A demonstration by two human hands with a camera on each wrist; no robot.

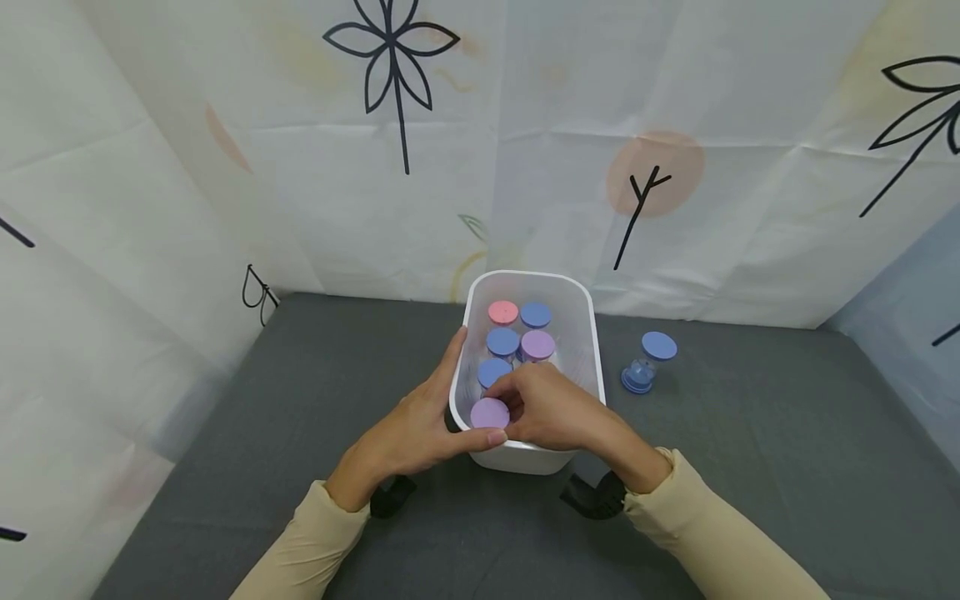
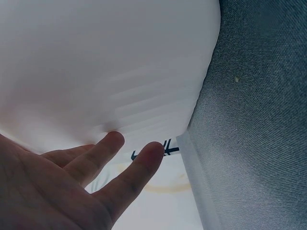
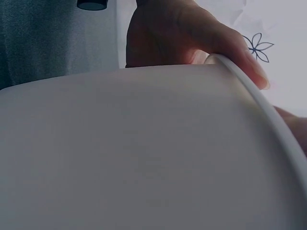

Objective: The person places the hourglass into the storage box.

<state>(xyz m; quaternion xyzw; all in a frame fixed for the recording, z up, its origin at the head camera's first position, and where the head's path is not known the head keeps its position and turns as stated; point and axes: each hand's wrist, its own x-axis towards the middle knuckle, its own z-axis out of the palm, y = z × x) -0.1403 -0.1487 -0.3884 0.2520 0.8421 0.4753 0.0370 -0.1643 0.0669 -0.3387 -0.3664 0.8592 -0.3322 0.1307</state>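
A white plastic bin (image 1: 525,458) stands on the table with several sand timers in it, their round end caps facing up. My left hand (image 1: 416,421) grips the bin's near left corner, the thumb over the rim and the fingers along the outer wall. Inside the bin, my right hand (image 1: 551,404) holds a purple sand timer (image 1: 490,413) at the near end, fingers curled at its cap. Beyond it sit blue (image 1: 495,372) and pink (image 1: 503,312) sand timers and a second purple sand timer (image 1: 537,344). The bin wall hides the right fingertips in the right wrist view.
A blue sand timer (image 1: 648,364) with a clear middle stands on the dark grey table (image 1: 750,450), to the right of the bin. A white patterned cloth (image 1: 555,167) hangs behind the table's far edge, close to the bin.
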